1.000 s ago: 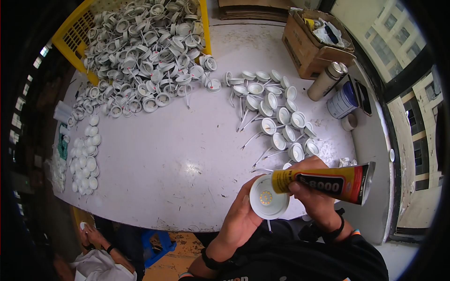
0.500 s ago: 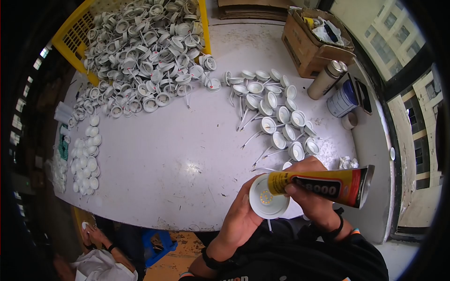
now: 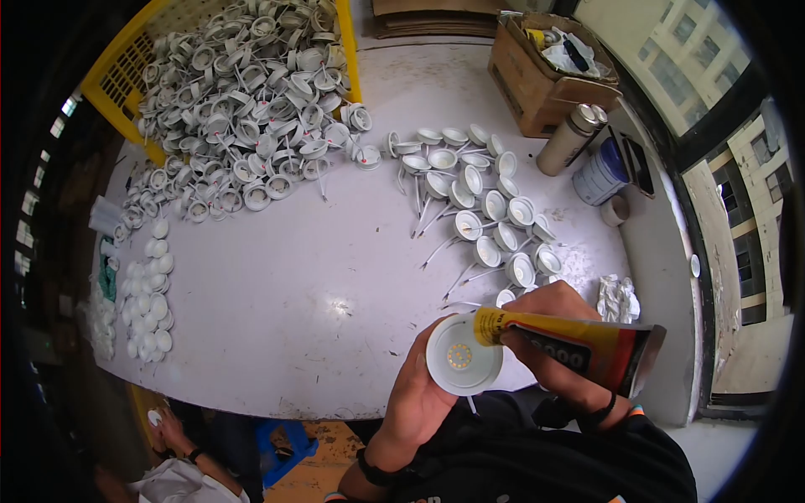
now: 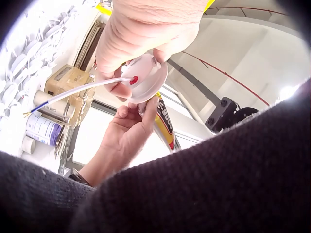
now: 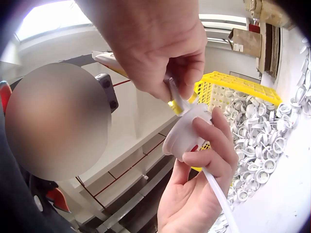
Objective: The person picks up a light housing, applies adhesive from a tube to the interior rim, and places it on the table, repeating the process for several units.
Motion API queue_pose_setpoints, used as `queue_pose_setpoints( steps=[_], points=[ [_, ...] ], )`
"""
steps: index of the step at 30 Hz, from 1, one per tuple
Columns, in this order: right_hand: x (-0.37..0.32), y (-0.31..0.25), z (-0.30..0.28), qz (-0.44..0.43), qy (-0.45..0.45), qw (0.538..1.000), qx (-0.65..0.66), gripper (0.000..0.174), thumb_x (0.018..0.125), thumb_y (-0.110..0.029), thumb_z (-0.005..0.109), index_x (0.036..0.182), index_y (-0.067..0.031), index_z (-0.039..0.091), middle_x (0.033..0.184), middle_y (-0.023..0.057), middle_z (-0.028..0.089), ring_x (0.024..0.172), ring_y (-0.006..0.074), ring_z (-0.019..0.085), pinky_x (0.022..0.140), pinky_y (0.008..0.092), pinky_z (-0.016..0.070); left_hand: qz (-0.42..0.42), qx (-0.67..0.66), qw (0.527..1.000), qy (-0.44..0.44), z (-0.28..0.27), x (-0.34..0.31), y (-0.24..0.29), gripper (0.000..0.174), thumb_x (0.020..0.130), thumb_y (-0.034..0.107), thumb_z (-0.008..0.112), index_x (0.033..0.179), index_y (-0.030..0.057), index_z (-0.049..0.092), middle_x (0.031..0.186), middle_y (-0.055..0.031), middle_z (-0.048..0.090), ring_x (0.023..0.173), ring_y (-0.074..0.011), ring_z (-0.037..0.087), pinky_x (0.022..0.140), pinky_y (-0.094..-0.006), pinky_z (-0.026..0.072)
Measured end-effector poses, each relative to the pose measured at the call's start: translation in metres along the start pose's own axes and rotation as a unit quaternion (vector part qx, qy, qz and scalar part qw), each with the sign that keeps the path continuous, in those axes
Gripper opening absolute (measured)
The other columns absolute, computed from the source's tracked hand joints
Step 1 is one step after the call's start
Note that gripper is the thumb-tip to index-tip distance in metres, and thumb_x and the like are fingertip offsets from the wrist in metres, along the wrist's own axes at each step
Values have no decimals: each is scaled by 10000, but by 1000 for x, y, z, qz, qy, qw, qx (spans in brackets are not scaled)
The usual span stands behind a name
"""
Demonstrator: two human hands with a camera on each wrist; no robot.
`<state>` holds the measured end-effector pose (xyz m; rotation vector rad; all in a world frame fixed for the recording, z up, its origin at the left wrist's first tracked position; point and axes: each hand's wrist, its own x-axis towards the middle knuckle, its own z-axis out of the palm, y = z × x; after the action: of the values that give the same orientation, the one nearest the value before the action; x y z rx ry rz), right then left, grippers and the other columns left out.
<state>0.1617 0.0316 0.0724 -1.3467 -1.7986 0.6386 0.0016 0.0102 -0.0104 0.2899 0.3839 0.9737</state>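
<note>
My left hand [image 3: 418,404] holds a white round LED downlight [image 3: 485,374] by its back, its open face and ring of small yellow LEDs turned up. In the left wrist view, a white cable [image 4: 87,88] leaves a red grommet on the downlight's back. My right hand [image 3: 563,379] grips a yellow, black and red glue tube [image 3: 610,345] marked 8000, its crimped end pointing right. From the right wrist, the tube's nozzle [image 5: 177,95] shows pointing down right at the downlight's rim. The head view hides the nozzle behind the tube.
Several similar downlights [image 3: 521,270] with cables stand right of centre. A yellow crate [image 3: 345,50] spills white housings at the back left. White domed covers [image 3: 151,306] lie at the left. A cardboard box [image 3: 537,84], thermos [image 3: 568,141] and blue-white tub [image 3: 600,174] line the right. Another person's hands [image 3: 172,432] are lower left.
The head view has shifted a little. My hands, with the downlight and glue tube, sit slightly further left, and the tube's crimped end has dipped and rolled. Both grips stay the same.
</note>
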Motion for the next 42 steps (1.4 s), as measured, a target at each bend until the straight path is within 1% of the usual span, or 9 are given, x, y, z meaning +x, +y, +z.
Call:
queue_pose_setpoints(
  steps=[13, 16, 21, 22, 24, 28, 31, 39, 42],
  points=[
    [-4, -2, -7, -34, -24, 999, -23, 191, 639, -28, 654, 811, -39, 571, 777, 56, 563, 655, 185, 557, 542, 254, 459, 28, 9, 1000, 9, -3, -3, 1, 509, 874, 339, 324, 1237, -2, 218, 1233, -144, 319, 1145, -231, 348, 925, -379, 329],
    [-6, -5, -10, -43, -36, 998, -18, 208, 626, -30, 652, 818, -41, 574, 779, 52, 564, 651, 181, 553, 555, 249, 453, 39, 62, 995, 60, 3, -2, 0, 470, 867, 376, 301, 1208, 53, 319, 1160, -92, 426, 986, -210, 471, 724, -334, 426],
    [-7, -8, -16, 17, -114, 993, 4, 130, 666, -63, 647, 760, -18, 570, 717, 65, 558, 641, 124, 549, 580, 239, 427, 38, 31, 999, 4, 0, -2, 1, 509, 874, 337, 329, 1244, 4, 219, 1230, -134, 330, 1146, -213, 349, 927, -367, 326],
    [-7, -12, -16, 17, -113, 993, 5, 130, 666, -63, 647, 760, -18, 570, 717, 65, 558, 641, 124, 549, 580, 239, 427, 38, 31, 999, 5, -1, -2, 0, 509, 874, 337, 329, 1244, 4, 219, 1230, -134, 330, 1146, -213, 349, 927, -367, 326],
    [-6, -21, -14, 217, -103, 960, 147, 149, 654, -73, 664, 751, -6, 573, 702, 60, 557, 644, 109, 542, 573, 234, 425, 22, 17, 1000, 4, -3, -1, -3, 509, 874, 340, 330, 1246, 11, 222, 1233, -126, 330, 1146, -210, 350, 924, -368, 326],
    [-6, -11, -4, 220, -109, 939, 243, 198, 659, -102, 680, 769, 8, 558, 694, 48, 553, 628, 90, 532, 535, 211, 422, 1, 1, 1000, -2, -4, 2, -6, 506, 874, 350, 325, 1244, 18, 232, 1229, -120, 335, 1143, -209, 352, 927, -370, 321],
    [-5, -9, 0, 273, -129, 904, 303, 233, 681, -128, 676, 809, 9, 538, 689, 48, 548, 612, 86, 528, 514, 199, 423, -20, -23, 1000, 4, -7, 2, -8, 506, 873, 370, 310, 1244, 34, 239, 1211, -111, 356, 1108, -203, 385, 882, -357, 362],
    [-9, 2, 25, 200, -57, 921, 330, 197, 710, -79, 641, 849, -6, 522, 762, 54, 519, 616, 89, 526, 516, 211, 435, -68, 7, 997, 23, -11, 2, -8, 521, 845, 486, 261, 1240, 148, 298, 1208, -64, 379, 1052, -194, 418, 755, -340, 404],
    [-5, 0, 26, 216, -34, 930, 296, 187, 702, -51, 635, 851, -15, 528, 767, 52, 509, 618, 94, 526, 518, 214, 436, -59, -47, 997, 33, -6, 2, -8, 506, 871, 414, 262, 1234, 62, 280, 1112, -85, 438, 929, -171, 470, 670, -296, 425]
  ],
)
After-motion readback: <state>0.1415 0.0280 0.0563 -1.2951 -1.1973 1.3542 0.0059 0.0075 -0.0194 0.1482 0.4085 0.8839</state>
